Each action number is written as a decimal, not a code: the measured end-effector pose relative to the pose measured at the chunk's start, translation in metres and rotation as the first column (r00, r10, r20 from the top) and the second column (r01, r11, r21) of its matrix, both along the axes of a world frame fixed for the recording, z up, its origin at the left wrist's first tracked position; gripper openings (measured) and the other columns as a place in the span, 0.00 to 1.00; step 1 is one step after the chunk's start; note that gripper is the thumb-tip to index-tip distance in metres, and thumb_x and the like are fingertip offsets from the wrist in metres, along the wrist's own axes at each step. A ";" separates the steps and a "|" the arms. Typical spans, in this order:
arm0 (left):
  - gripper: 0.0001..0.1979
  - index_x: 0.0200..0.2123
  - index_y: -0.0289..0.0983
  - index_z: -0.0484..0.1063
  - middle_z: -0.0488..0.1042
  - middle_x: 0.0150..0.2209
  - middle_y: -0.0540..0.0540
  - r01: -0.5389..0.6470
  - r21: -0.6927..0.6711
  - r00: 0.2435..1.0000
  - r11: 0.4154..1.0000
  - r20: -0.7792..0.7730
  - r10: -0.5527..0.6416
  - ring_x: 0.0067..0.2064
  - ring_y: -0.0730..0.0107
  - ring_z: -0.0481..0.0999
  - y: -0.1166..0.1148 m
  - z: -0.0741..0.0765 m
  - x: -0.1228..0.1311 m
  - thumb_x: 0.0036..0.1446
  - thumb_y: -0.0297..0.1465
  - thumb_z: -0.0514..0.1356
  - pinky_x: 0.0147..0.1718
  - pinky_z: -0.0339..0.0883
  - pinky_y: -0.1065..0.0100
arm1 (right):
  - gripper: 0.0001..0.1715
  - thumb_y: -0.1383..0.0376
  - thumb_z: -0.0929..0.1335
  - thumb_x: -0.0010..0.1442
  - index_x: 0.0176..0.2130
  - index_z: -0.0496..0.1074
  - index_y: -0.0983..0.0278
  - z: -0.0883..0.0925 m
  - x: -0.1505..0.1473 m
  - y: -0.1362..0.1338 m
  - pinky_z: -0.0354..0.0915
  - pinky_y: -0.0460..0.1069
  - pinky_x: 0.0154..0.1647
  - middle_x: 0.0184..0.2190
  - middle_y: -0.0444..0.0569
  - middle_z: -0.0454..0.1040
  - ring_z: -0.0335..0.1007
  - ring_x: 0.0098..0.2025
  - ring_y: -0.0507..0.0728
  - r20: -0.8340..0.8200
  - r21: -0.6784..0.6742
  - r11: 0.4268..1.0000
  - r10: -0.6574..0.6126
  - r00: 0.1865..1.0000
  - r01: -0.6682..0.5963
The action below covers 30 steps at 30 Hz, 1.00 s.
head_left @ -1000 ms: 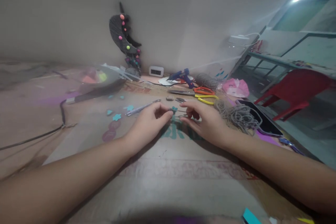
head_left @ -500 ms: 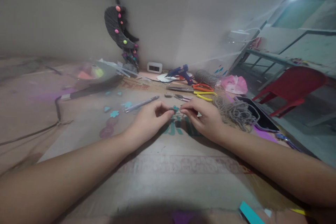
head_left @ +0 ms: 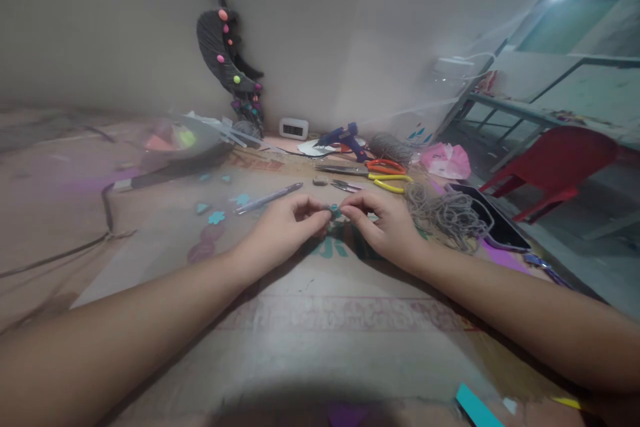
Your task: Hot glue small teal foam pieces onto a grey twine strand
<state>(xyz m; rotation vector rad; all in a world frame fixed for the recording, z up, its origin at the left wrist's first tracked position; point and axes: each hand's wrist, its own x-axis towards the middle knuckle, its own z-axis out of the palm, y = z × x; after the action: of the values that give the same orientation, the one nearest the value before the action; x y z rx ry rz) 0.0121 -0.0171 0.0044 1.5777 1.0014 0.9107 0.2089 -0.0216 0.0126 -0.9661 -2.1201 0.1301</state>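
Note:
Between my two hands is a small teal flower cutout (head_left: 335,211), held just above the printed sheet (head_left: 280,347) on the table. My left hand (head_left: 297,220) pinches its left side between thumb and forefinger. The fingertips of my right hand (head_left: 377,217) are pressed together against its right side; anything else in them is too small to tell. Flat on the sheet to the left lie another teal flower (head_left: 217,217) and several small teal pieces. A pen (head_left: 270,198) rests beyond my left hand. Grey yarn (head_left: 450,217) is heaped to the right of my right hand.
Orange-handled scissors (head_left: 385,167) and yellow-handled snips (head_left: 390,183) lie beyond my hands. Behind stand a blue glue gun (head_left: 345,139) and a white clock (head_left: 294,128). A phone (head_left: 495,217) lies at right. A grey crescent decoration (head_left: 215,47) hangs on the wall.
My right fingertips have moved left and now touch the teal flower. My left hand keeps its pinch in nearly the same place.

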 end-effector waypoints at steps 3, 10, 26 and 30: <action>0.11 0.39 0.34 0.76 0.78 0.33 0.45 0.037 -0.005 0.998 0.999 0.051 -0.037 0.33 0.69 0.75 0.000 -0.001 0.000 0.57 0.36 0.61 0.34 0.68 0.67 | 0.07 0.66 0.67 0.64 0.33 0.73 0.63 0.000 -0.002 0.000 0.63 0.45 0.30 0.27 0.44 0.77 0.70 0.28 0.51 -0.017 -0.019 1.000 -0.025 1.000 0.025; 0.11 0.40 0.37 0.79 0.80 0.37 0.45 -0.057 0.118 0.997 0.991 -0.041 0.063 0.37 0.65 0.76 -0.005 0.004 0.001 0.54 0.34 0.64 0.38 0.69 0.64 | 0.08 0.66 0.67 0.63 0.32 0.73 0.64 0.003 -0.005 0.000 0.63 0.45 0.30 0.26 0.44 0.76 0.69 0.28 0.51 -0.028 -0.042 0.998 -0.051 0.998 0.050; 0.11 0.41 0.39 0.80 0.82 0.39 0.47 -0.038 0.194 0.992 0.980 -0.111 0.060 0.40 0.63 0.77 -0.008 0.007 0.002 0.60 0.33 0.58 0.44 0.69 0.66 | 0.09 0.64 0.67 0.64 0.32 0.73 0.63 0.003 -0.009 -0.002 0.62 0.46 0.30 0.25 0.44 0.75 0.68 0.27 0.51 0.010 -0.049 0.997 -0.063 0.998 0.063; 0.12 0.40 0.39 0.80 0.81 0.36 0.49 -0.027 0.212 0.991 0.977 -0.119 0.054 0.38 0.65 0.77 -0.008 0.006 0.001 0.61 0.33 0.57 0.40 0.68 0.68 | 0.08 0.64 0.67 0.64 0.33 0.74 0.63 0.002 -0.008 -0.002 0.62 0.46 0.31 0.26 0.45 0.76 0.68 0.28 0.51 0.022 -0.013 0.998 -0.054 0.998 0.055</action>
<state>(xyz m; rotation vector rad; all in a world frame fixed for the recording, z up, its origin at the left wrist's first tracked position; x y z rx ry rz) 0.0135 -0.0247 0.0101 1.8152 1.0552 0.9818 0.2013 -0.0234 0.0142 -1.0363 -2.1127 0.1069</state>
